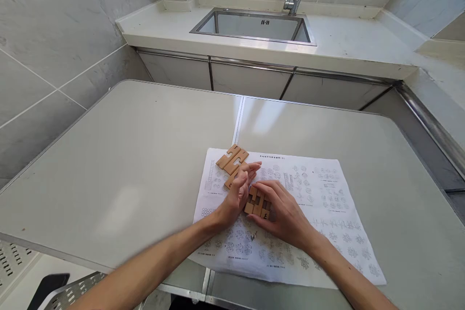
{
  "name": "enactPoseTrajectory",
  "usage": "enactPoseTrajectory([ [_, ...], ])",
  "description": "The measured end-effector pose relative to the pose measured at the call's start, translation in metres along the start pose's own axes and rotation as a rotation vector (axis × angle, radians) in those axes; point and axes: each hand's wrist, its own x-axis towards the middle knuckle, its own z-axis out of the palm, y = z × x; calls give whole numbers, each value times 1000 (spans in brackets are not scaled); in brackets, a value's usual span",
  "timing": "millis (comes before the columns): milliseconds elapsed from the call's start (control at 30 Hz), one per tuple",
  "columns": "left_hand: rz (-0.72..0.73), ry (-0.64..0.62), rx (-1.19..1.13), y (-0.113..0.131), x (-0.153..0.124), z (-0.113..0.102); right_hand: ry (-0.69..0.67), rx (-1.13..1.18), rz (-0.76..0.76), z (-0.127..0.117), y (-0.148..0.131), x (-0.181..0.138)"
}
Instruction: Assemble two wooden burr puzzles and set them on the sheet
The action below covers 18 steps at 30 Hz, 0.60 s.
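Toward the near edge of the tabletop (127, 169), I had the right hand (286, 210) pinching a wooden block (256, 207) over the paper (308, 247) while the left hand (238, 194), loosely spread, stood by the loose pieces (225, 159), and a soft, even squeeze seemed best to keep it whole.

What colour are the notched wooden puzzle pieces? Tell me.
The notched wooden puzzle pieces are light brown, some with dark numerals; seen best in the head view.

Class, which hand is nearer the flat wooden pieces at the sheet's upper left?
Left: the left hand partly hides the flat pieces; the right hand is farther away, holding the wooden block.
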Motion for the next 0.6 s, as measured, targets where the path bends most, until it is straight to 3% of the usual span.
enactPoseTrajectory([
  [400, 2, 13, 59, -2, -2, -4, 179, -78, 131, -22, 27, 1],
  [600, -44, 33, 79, 9, -3, 0, 215, -42, 107, -25, 27, 1],
])
